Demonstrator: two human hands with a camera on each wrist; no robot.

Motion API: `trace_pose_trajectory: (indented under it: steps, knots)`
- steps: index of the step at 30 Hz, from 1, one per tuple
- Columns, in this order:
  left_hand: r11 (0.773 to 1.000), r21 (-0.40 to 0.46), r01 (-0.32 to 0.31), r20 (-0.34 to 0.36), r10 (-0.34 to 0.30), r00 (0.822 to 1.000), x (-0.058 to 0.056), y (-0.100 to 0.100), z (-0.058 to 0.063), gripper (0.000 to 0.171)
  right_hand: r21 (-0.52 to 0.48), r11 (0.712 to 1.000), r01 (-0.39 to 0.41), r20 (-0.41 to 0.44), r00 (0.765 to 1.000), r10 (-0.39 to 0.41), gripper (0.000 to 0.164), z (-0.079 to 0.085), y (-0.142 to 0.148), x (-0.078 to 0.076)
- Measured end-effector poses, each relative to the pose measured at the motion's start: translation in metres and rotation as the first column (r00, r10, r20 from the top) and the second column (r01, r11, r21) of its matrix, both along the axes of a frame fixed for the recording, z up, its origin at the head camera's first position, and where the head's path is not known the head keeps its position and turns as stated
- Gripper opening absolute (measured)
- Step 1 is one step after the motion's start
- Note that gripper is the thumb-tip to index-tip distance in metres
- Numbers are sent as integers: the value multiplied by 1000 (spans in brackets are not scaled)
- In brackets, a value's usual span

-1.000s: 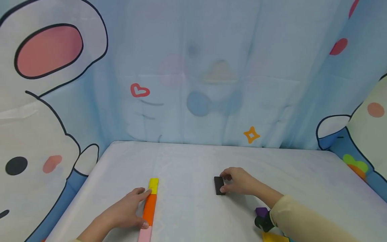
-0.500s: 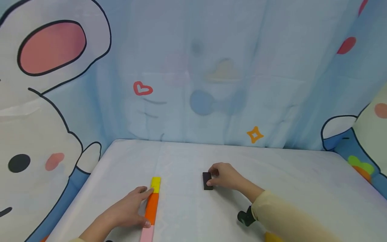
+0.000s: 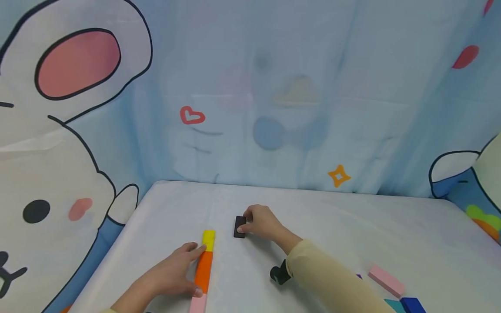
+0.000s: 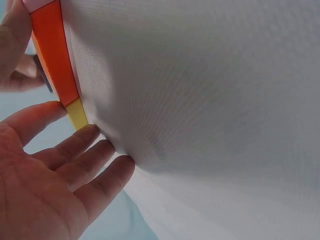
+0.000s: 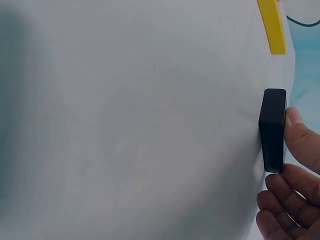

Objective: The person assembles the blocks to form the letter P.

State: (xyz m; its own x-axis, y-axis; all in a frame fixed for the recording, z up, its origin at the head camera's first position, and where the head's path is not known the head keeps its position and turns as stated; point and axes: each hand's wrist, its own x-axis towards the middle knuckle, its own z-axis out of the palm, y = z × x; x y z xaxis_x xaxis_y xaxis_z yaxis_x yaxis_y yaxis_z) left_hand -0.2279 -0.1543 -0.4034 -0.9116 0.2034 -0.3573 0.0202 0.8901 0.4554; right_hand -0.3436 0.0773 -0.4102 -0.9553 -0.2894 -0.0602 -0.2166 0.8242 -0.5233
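A row of end-to-end blocks lies on the white table in the head view: a yellow block (image 3: 208, 240), an orange block (image 3: 204, 273) and a pink block (image 3: 198, 303). My left hand (image 3: 172, 273) rests along the row's left side. Its index finger touches the row near the yellow-orange join, and the thumb lies by the orange-pink join. To the right of the row's far end, my right hand (image 3: 263, 224) pinches a black rectangular block (image 5: 273, 125) between thumb and index finger. A gap separates this block from the yellow one.
Loose blocks lie at the front right: a pink one (image 3: 386, 280), a blue one (image 3: 412, 305), a teal one (image 3: 395, 305), and a sliver of purple partly hidden by the right sleeve (image 3: 332, 278). A cartoon-printed curtain (image 3: 242, 152) hangs behind the table.
My right hand has moved left with the black block, towards the row's far end. The left hand stays on the row. Loose blocks at the right have come into view past the sleeve.
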Motion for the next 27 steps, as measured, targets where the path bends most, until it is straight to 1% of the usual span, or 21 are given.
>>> trace_pose_trajectory:
  steps: [6,12,21,27]
  knots:
    - [1000,4,3,5,-3,1000,-1,-1,0,91,2,1000,-16,4,1000,16,43,-1,-27,-5]
    - [1000,11,10,-7,-10,1000,0,-3,1,92,-11,1000,-27,-7,1000,27,46,-3,-44,-9]
    - [1000,1,-2,2,2,1000,0,-1,2,93,-14,999,-40,6,999,40,46,0,-61,-10]
    - [1000,3,8,-8,-8,1000,0,-1,2,92,-11,999,-49,-7,999,49,46,0,-68,-10]
